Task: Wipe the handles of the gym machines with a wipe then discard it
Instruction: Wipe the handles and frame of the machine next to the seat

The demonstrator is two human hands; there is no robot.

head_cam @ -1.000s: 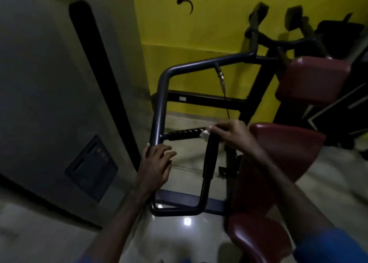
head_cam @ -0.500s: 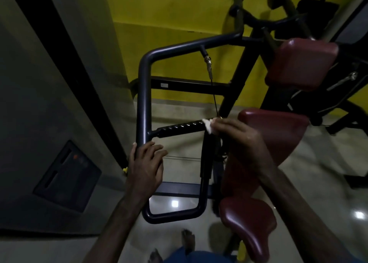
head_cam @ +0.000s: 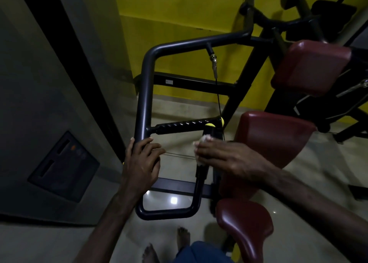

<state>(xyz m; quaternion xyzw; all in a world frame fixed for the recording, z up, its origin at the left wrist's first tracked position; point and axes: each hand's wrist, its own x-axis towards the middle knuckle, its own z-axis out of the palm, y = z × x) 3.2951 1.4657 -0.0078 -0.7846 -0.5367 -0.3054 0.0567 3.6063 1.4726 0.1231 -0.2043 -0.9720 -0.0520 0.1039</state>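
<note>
Head view, sole entry.

Item: dark grey tubular steel frame (head_cam: pixel 143 95) of a gym machine, looped into a rectangle, standing before a yellow painted wall (head_cam: pixel 179 13). Left hand (head_cam: pixel 142 164) gripped its left upright, fingers curled round the tube below the crossbar junction.

Item: black ribbed rubber handle (head_cam: pixel 180 126), horizontal, spanning from the left upright toward the right; bare, with no hand on it.

Item: black vertical grip handle (head_cam: pixel 202 171), yellow-capped, on the frame's right side. Right hand (head_cam: pixel 225 159) was on it, fingers curled round it and pressing a small white crumpled wipe (head_cam: pixel 200 162) against its surface; the wipe showed only at the fingertips and below the fingers.

Item: three dark red padded vinyl cushions (head_cam: pixel 270 141), right of the frame, far to near.

Item: pale polished tile floor (head_cam: pixel 173 201), bare feet at the near edge.

Step in hand, by judgement: wiping the vertical grip, mid-task. Next move would likely call for drawing the wipe down the grip's length while the left hand steadied the frame; discarding remained undone.
</note>
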